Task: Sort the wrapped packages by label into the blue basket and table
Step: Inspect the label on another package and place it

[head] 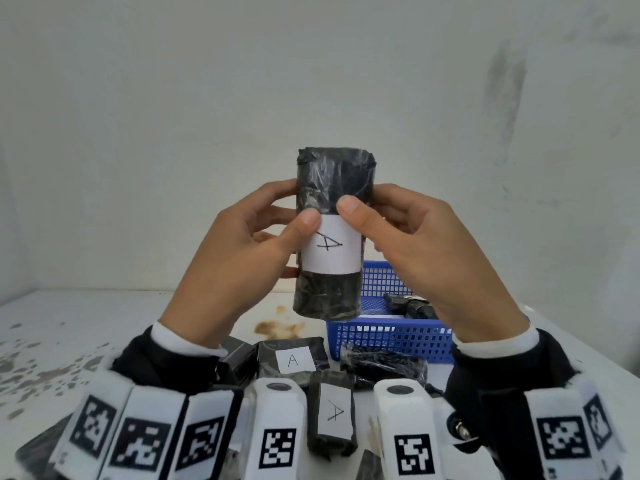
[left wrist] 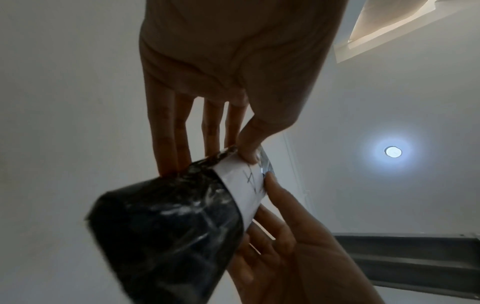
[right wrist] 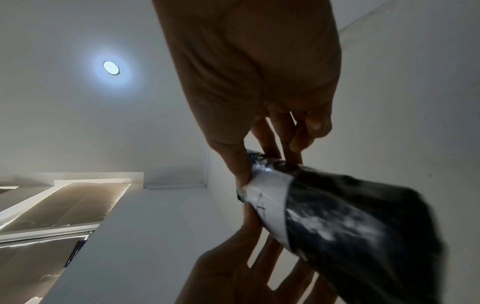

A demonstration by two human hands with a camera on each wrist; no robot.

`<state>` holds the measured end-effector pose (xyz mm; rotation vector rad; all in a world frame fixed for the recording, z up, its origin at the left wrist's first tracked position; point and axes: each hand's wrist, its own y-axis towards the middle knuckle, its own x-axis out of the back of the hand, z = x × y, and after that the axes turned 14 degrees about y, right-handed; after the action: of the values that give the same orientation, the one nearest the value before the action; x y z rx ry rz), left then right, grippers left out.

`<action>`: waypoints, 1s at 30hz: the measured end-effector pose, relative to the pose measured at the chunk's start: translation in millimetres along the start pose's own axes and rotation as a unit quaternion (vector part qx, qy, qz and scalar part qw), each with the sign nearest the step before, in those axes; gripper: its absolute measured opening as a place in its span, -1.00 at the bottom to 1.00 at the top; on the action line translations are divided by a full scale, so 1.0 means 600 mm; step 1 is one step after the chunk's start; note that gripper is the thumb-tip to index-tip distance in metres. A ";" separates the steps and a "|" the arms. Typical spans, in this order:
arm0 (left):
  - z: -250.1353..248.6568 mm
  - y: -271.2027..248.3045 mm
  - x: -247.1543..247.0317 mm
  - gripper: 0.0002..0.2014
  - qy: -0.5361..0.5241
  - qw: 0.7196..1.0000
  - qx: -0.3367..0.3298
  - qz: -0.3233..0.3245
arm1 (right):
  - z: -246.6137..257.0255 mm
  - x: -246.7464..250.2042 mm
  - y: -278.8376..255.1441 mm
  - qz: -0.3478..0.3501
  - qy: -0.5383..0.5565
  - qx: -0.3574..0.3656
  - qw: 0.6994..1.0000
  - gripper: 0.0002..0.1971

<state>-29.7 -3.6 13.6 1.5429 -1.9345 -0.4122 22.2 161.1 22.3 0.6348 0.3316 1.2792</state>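
1. Spreading below both hands, the white, stained tabletop (head: 86, 327) carries several more black wrapped packages, two of them showing "A" labels: a flat one (head: 292, 358) and a narrow one (head: 332, 415) nearer the wrists. If the held package goes down carelessly among them, it could mix sorted with unsorted items or flip a label face-down.

2. Sitting beneath and beyond the right hand, the blue perforated plastic basket (head: 388, 337) already has at least one dark wrapped item (head: 412, 304) inside. Which label belongs there cannot be told from these views, so misplacing the "A" package is the main risk.

3. Held upright in the air between the hands is the black cylindrical package wrapped in glossy film (head: 334, 188), its white paper label marked "A" (head: 329, 245) facing the person. The slick film could let it slip, I judge, since only fingertips carry it.

4. Pinching its left side, the left hand (head: 242, 254) has the thumb on the label's edge and fingers behind.

5. Pinching its right side, the right hand (head: 426, 251) has its thumb at the label's top corner; pressing there could crease or peel the paper.
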 end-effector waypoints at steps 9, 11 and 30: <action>-0.004 -0.004 -0.001 -0.74 0.020 1.000 -0.002 0.004 | 0.001 0.001 0.001 0.015 0.083 0.014 0.996 -0.57; -0.005 -0.004 0.001 -0.69 0.018 1.000 -0.008 0.001 | 0.002 0.002 -0.001 0.024 0.085 0.010 0.996 -0.60; -0.018 -0.008 0.003 -0.71 -0.055 0.998 -0.014 0.019 | 0.007 -0.010 -0.005 0.031 0.081 0.012 0.996 -0.80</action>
<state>-19.2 -5.2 19.5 1.4913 -2.0302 -0.5161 25.5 154.0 22.9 0.5656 0.4640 1.3916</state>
